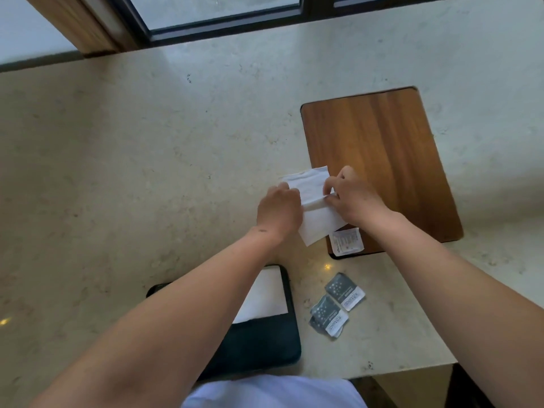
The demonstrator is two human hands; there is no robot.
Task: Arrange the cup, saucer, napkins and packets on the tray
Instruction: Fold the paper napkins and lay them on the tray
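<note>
A white paper napkin point(312, 201) is held over the near left corner of the wooden tray point(379, 160). My left hand point(279, 212) grips its left side and my right hand point(353, 198) pinches its right side at a fold. A white packet point(346, 242) lies on the tray's near left corner. Two grey packets point(345, 291) point(329, 317) lie on the counter in front of the tray. More white napkins point(266, 295) rest in a black holder point(265, 340) under my left forearm. No cup or saucer is in view.
The pale stone counter point(132, 178) stretches far to the left and back to a dark window frame point(223, 28). The counter's near edge point(412, 369) drops off at the lower right, close to my body.
</note>
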